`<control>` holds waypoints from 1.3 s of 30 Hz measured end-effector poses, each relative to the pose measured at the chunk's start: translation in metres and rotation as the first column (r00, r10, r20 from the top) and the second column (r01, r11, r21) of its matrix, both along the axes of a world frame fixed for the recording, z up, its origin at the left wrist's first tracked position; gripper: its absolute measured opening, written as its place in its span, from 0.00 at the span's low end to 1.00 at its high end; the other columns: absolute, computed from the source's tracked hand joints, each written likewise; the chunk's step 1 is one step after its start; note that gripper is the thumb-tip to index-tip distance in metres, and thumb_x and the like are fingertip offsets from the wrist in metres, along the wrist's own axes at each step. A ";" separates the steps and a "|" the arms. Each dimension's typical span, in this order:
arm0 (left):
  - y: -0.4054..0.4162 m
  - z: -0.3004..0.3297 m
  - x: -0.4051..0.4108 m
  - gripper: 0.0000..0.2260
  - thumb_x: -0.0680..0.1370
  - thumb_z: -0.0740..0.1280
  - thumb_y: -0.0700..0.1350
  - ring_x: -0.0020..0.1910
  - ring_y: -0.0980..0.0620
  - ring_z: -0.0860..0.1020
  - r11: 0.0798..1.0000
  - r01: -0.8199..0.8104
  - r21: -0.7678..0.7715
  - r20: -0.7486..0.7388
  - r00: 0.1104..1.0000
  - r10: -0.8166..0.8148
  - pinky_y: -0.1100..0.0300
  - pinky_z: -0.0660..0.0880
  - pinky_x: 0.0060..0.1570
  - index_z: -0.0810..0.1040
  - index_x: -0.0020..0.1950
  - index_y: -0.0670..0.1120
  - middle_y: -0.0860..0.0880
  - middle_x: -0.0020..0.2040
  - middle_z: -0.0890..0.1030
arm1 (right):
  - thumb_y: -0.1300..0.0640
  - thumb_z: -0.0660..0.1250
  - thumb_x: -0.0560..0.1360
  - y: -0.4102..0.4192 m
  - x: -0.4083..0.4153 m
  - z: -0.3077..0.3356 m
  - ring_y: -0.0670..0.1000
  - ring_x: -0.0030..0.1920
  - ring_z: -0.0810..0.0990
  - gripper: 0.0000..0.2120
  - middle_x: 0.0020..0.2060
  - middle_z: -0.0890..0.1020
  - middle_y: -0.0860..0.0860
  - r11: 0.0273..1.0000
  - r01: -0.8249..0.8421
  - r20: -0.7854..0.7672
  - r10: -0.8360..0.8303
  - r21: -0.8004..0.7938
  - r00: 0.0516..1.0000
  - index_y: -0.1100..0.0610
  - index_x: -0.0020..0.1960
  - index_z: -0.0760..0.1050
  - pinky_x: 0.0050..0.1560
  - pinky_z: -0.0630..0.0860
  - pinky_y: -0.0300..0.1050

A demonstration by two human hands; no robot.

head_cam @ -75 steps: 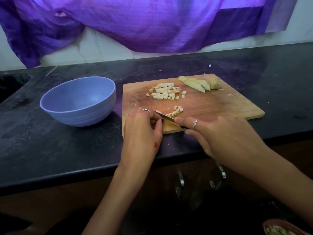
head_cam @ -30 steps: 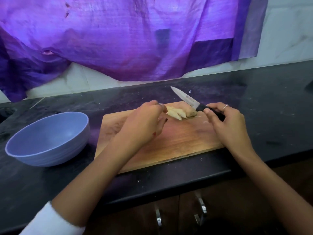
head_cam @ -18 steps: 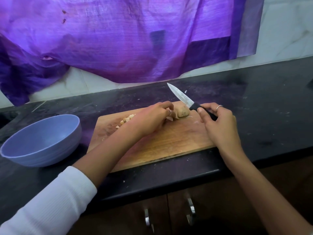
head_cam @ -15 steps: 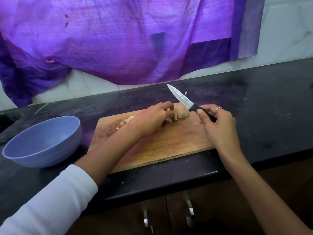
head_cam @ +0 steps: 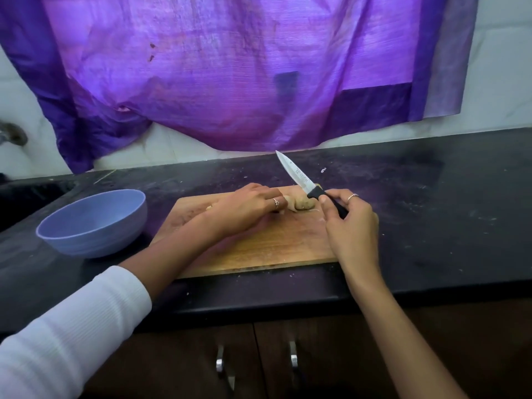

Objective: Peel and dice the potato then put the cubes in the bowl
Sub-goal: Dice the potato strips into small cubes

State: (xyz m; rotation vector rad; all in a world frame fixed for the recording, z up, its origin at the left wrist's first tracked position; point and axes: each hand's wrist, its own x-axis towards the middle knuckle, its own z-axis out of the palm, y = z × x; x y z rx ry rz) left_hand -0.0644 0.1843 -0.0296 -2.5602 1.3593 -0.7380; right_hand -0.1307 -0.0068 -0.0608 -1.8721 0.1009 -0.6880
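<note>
A wooden cutting board point(head_cam: 273, 246) lies on the black counter. My left hand point(head_cam: 247, 208) reaches over its far part, fingers curled down onto pale potato pieces point(head_cam: 300, 204) at the back of the board. Most of the diced cubes are hidden under that hand; a bit shows at its left point(head_cam: 209, 207). My right hand point(head_cam: 349, 226) grips the black handle of a small knife point(head_cam: 299, 180), blade lifted and pointing up and away to the left, above the potato. The blue bowl point(head_cam: 92, 223) stands left of the board and looks empty.
A purple cloth point(head_cam: 230, 70) hangs on the wall behind the counter. A dark sink recess point(head_cam: 26, 194) lies at far left with a tap point(head_cam: 11, 135) above it. Cabinet doors with metal handles point(head_cam: 220, 359) are below the counter edge.
My left hand has moved from the board's near edge to the potato pieces at the back. The knife rose off the board and stays lifted. The view has shifted.
</note>
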 end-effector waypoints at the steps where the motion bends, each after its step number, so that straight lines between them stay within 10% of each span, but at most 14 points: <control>1: -0.001 0.001 0.000 0.07 0.77 0.58 0.37 0.38 0.44 0.75 1.000 -0.015 -0.002 0.029 0.999 0.015 0.52 0.73 0.42 0.75 0.51 0.43 0.46 0.44 0.77 | 0.48 0.66 0.76 0.000 -0.001 0.001 0.55 0.51 0.80 0.11 0.49 0.83 0.49 1.000 0.000 -0.010 -0.001 -0.013 1.000 0.51 0.55 0.78 0.50 0.77 0.53; 12: 0.008 0.015 -0.047 0.10 0.75 0.67 0.33 0.44 0.45 0.73 0.931 -0.237 -0.276 -0.068 0.972 0.227 0.64 0.62 0.43 0.73 0.54 0.40 0.43 0.46 0.77 | 0.51 0.63 0.79 -0.002 -0.014 0.010 0.52 0.53 0.76 0.07 0.51 0.82 0.47 0.998 -0.055 -0.011 0.054 -0.042 0.998 0.49 0.54 0.77 0.43 0.67 0.44; 16: 0.033 0.007 -0.073 0.07 0.80 0.60 0.42 0.44 0.45 0.74 0.941 -0.250 -0.228 -0.012 0.967 0.254 0.49 0.74 0.41 0.66 0.57 0.50 0.48 0.49 0.75 | 0.51 0.61 0.80 0.002 -0.016 0.010 0.57 0.56 0.76 0.11 0.54 0.81 0.51 0.983 -0.046 -0.005 0.046 -0.177 0.999 0.50 0.59 0.76 0.44 0.66 0.46; 22: 0.056 0.011 -0.088 0.16 0.80 0.57 0.52 0.43 0.48 0.76 0.978 -0.193 -0.072 -0.051 0.981 0.190 0.61 0.69 0.42 0.75 0.57 0.41 0.45 0.49 0.78 | 0.49 0.59 0.80 0.008 -0.016 0.008 0.60 0.57 0.75 0.17 0.60 0.75 0.53 0.884 -0.136 -0.046 0.129 -0.447 0.991 0.55 0.66 0.71 0.46 0.69 0.50; 28: 0.052 0.032 -0.067 0.15 0.79 0.63 0.53 0.41 0.51 0.77 0.975 -0.216 -0.044 -0.298 0.935 0.193 0.66 0.69 0.42 0.77 0.59 0.44 0.47 0.50 0.77 | 0.48 0.65 0.77 0.011 -0.016 0.009 0.62 0.51 0.78 0.13 0.49 0.81 0.53 0.887 -0.207 -0.077 0.193 -0.413 0.978 0.50 0.60 0.73 0.46 0.75 0.53; 34: 0.053 0.023 -0.073 0.20 0.79 0.54 0.59 0.50 0.52 0.77 0.991 -0.099 0.092 -0.307 0.944 0.123 0.50 0.76 0.47 0.78 0.61 0.52 0.54 0.54 0.78 | 0.51 0.70 0.74 0.013 -0.013 0.012 0.55 0.41 0.80 0.10 0.42 0.80 0.48 0.900 -0.325 -0.133 0.298 -0.292 0.945 0.46 0.49 0.69 0.42 0.78 0.51; 39: 0.080 0.011 -0.068 0.17 0.78 0.63 0.57 0.49 0.54 0.77 0.985 -0.135 -0.105 -0.439 0.895 0.076 0.51 0.73 0.55 0.79 0.61 0.49 0.54 0.51 0.79 | 0.53 0.70 0.74 0.023 -0.012 0.013 0.47 0.31 0.74 0.10 0.37 0.79 0.49 0.888 -0.389 -0.154 0.361 -0.245 0.920 0.47 0.50 0.69 0.40 0.76 0.49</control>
